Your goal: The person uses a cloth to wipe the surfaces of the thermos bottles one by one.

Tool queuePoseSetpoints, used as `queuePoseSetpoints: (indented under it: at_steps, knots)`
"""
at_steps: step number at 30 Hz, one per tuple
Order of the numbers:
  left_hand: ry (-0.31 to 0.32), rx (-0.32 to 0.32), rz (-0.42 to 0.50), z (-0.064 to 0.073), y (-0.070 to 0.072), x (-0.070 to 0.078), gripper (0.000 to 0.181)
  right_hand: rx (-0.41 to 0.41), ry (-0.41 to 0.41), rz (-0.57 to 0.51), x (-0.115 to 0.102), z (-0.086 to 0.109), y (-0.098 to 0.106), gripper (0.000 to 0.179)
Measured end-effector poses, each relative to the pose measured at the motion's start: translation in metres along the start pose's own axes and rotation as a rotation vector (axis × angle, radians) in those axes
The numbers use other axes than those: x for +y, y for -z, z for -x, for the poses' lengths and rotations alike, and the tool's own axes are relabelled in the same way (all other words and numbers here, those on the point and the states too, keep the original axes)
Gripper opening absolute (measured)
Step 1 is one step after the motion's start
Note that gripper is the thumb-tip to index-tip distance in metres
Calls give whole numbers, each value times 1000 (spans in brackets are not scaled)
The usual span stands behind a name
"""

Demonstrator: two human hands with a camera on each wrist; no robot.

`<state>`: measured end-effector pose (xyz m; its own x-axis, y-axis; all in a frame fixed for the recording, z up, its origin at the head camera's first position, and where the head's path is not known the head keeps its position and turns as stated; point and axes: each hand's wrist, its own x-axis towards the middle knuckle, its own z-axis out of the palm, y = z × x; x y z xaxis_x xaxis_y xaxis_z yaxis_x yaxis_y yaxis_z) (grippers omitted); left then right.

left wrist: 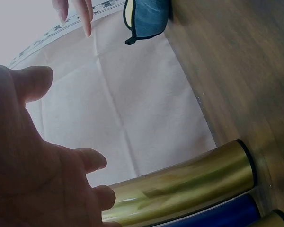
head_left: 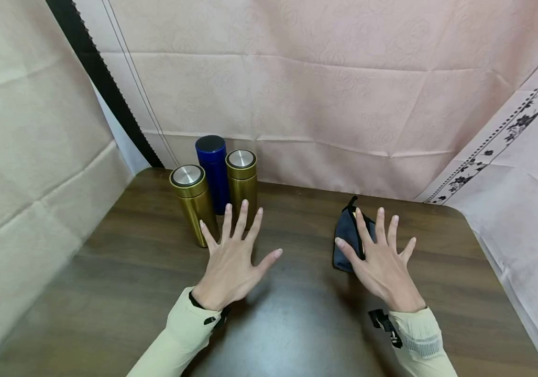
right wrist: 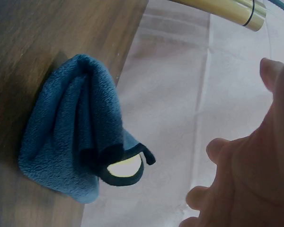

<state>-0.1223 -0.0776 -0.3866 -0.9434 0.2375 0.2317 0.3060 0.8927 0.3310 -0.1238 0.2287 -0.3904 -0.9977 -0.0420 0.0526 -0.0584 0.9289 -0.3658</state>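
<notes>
My left hand [head_left: 232,267] is spread with straight fingers over the table, holding nothing. Its fingertips overlap the bottles in the head view. Those are a gold bottle [head_left: 195,209] with a silver lid, a second gold bottle [head_left: 242,183] and a dark blue bottle [head_left: 214,173], all upright and close together. Over on the right, my right hand [head_left: 384,264] is also spread and holds nothing. Beside its thumb a folded blue towel [right wrist: 66,137] stands on the table, plush, with black edging, a small loop and a pale patch. Part of it hides behind that hand in the head view.
The brown wooden table [head_left: 297,324] has rounded far corners. A pale pink cloth [head_left: 325,104] hangs behind its back edge, with more fabric at the left and right sides. Bare wood lies between the bottles and the towel.
</notes>
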Motion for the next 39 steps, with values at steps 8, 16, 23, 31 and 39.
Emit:
queuePoseSetpoints:
  at_steps: [8, 16, 23, 31, 39]
  knots:
    - [4, 0, 1, 5, 1, 0, 85, -12, 20, 5, -6, -1, -5, 87]
    - [0, -25, 41, 5, -1, -1, 82, -19, 36, 30, -12, -1, -5, 91]
    - [-54, -7, 44, -1, 3, -3, 80, -46, 18, -16, -12, -6, 2, 88]
    - [-135, 149, 158, -8, 29, -4, 57, -52, -42, -78, 1, -15, 16, 83]
    - [-206, 452, 293, -21, 65, -16, 24, -142, -150, -155, 19, -37, 21, 97]
